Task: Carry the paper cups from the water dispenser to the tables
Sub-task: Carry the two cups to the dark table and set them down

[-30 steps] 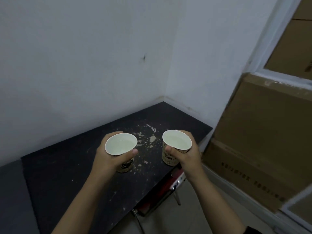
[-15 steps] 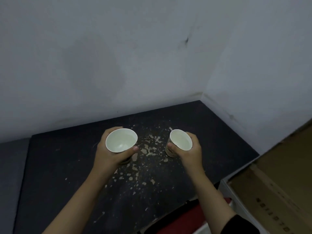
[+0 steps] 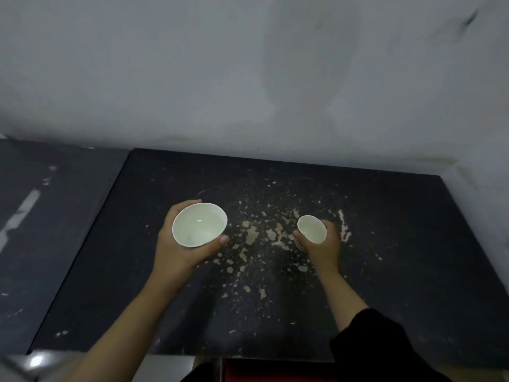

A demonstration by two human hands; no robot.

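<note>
I hold two white paper cups with water in them over a black table (image 3: 399,257) whose top is scuffed and flecked with pale chips. My left hand (image 3: 181,252) grips the nearer, larger-looking cup (image 3: 199,224) from below and behind, held above the table. My right hand (image 3: 322,246) wraps the second cup (image 3: 312,229), which is low, at or just above the tabletop; I cannot tell whether its base touches. Both rims face up.
A grey-white wall (image 3: 248,78) rises straight behind the table and another meets it at the right corner. A second dark table (image 3: 49,230) adjoins on the left. A red chair seat (image 3: 275,370) shows under the near edge.
The view has swung left and down, so the table now lies square in front and the cardboard boxes are gone from view. The right cup has dropped lower toward the tabletop.
</note>
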